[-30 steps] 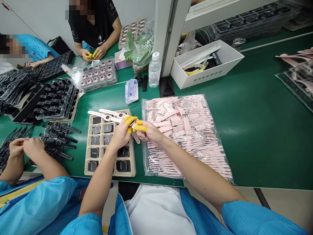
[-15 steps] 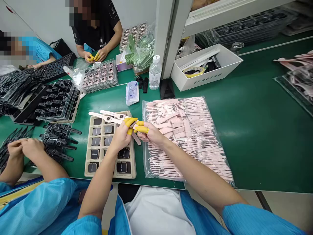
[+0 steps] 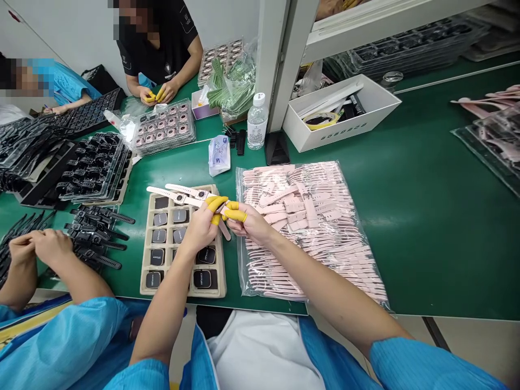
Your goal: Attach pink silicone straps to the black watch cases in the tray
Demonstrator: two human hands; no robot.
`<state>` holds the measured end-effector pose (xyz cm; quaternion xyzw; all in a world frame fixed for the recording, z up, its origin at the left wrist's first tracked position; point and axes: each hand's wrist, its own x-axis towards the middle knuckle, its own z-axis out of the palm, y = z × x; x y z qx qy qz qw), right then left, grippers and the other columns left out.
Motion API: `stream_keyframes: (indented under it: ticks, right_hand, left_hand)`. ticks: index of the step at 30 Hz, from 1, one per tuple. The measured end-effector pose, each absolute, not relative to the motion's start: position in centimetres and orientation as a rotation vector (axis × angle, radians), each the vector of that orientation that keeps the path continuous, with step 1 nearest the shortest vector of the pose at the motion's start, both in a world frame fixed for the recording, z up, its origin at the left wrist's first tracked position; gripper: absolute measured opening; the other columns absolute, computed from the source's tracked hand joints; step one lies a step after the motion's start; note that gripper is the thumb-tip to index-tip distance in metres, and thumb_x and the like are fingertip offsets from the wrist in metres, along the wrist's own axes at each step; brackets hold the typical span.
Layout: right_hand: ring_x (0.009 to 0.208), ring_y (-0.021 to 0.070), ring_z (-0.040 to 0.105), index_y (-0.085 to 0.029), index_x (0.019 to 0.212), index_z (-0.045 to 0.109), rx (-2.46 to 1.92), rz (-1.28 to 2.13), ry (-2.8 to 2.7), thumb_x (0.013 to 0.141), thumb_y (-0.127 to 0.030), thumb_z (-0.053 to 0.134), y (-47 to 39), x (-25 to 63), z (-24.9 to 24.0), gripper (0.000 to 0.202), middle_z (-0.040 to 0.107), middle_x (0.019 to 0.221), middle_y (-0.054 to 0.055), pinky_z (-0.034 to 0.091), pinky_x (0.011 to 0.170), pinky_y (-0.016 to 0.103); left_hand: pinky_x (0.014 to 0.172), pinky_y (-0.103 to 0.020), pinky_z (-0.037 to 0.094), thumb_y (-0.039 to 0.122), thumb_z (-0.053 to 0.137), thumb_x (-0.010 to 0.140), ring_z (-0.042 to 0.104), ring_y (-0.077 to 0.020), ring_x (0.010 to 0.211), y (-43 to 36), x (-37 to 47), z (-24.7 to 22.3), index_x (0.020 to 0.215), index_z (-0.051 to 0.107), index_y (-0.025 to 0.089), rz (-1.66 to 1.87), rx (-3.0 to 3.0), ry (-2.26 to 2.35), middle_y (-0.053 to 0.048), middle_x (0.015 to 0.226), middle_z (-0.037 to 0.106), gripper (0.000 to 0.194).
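Note:
Between both hands, over the right edge of a beige tray, is a smartwatch whose case is mostly covered by fingers. My left hand, yellow covers on its fingers, is closed around the case. Fingers of my right hand, also in yellow covers, pinch a pink watch strap against it. Two smartwatches with pink straps lie across the tray's far end. Dark square watch cases sit in the tray's compartments. Just right of my hands lies a clear bag of pink watch straps, several loose straps on top.
A water bottle, a tissue pack and a white box of tools stand beyond the tray. Stacked trays of black watches are at left. A co-worker's hands work close on my left; another person sits across.
Both hands stay in almost the same place, still on the watch and strap. The view has shifted very slightly.

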<state>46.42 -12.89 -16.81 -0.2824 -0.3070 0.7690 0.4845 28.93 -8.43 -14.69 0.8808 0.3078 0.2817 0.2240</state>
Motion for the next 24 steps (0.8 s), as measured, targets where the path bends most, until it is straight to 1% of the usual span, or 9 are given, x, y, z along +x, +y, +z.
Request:
stream_keyframes:
  ticks: [7,10,14,17,20,24]
  right_hand:
    - [0.036,0.0051,0.023,-0.021,0.083,0.055,-0.677,1.874,-0.658,0.081,-0.041,0.074,-12.9,46.2,-16.7,0.028,0.042,0.046,-0.011,0.015,0.036,0.018]
    - [0.035,0.0049,0.022,-0.021,0.081,0.054,-0.668,1.882,-0.592,0.08,-0.04,0.076,-12.8,46.2,-16.7,0.029,0.041,0.045,-0.011,0.015,0.035,0.017]
    - [0.036,0.0045,0.02,-0.021,0.08,0.054,-0.675,1.887,-0.544,0.078,-0.04,0.077,-12.8,46.2,-16.7,0.03,0.039,0.043,-0.012,0.015,0.035,0.017]
    - [0.036,0.0046,0.018,-0.021,0.079,0.054,-0.651,1.912,-0.525,0.077,-0.041,0.077,-12.8,46.2,-16.7,0.031,0.036,0.042,-0.012,0.014,0.035,0.017]
    - [0.036,0.005,0.018,-0.022,0.078,0.052,-0.664,1.91,-0.528,0.077,-0.042,0.077,-12.8,46.2,-16.7,0.032,0.035,0.042,-0.012,0.014,0.035,0.018]
    - [0.036,0.0045,0.017,-0.022,0.078,0.05,-0.802,1.896,-0.568,0.077,-0.042,0.077,-12.8,46.2,-16.6,0.033,0.035,0.042,-0.013,0.013,0.035,0.017]
  left_hand:
    - [0.11,-0.044,0.052,0.015,0.041,0.101,0.061,-0.0244,0.128,-8.4,28.8,-15.2,0.141,0.055,0.02,0.744,2.408,0.89,-0.014,0.133,0.063,0.043]
    - [0.111,-0.043,0.052,0.018,0.039,0.104,0.06,-0.0245,0.127,-8.5,28.9,-14.9,0.143,0.054,0.019,0.735,2.406,0.87,-0.015,0.133,0.06,0.042]
    - [0.113,-0.043,0.05,0.023,0.039,0.106,0.059,-0.0243,0.128,-8.6,28.8,-14.1,0.15,0.049,0.021,0.705,2.371,0.77,-0.014,0.136,0.056,0.044]
    - [0.114,-0.044,0.049,0.024,0.038,0.107,0.057,-0.0248,0.13,-8.7,28.8,-13.7,0.151,0.047,0.021,0.715,2.362,0.71,-0.014,0.136,0.056,0.044]
    - [0.112,-0.044,0.051,0.022,0.037,0.107,0.059,-0.0249,0.126,-8.7,28.8,-13.9,0.149,0.049,0.02,0.731,2.398,0.74,-0.015,0.132,0.057,0.044]
    - [0.103,-0.044,0.056,0.02,0.046,0.101,0.062,-0.0269,0.116,-8.7,28.8,-14.5,0.144,0.053,0.02,0.653,2.532,0.846,-0.015,0.124,0.059,0.044]
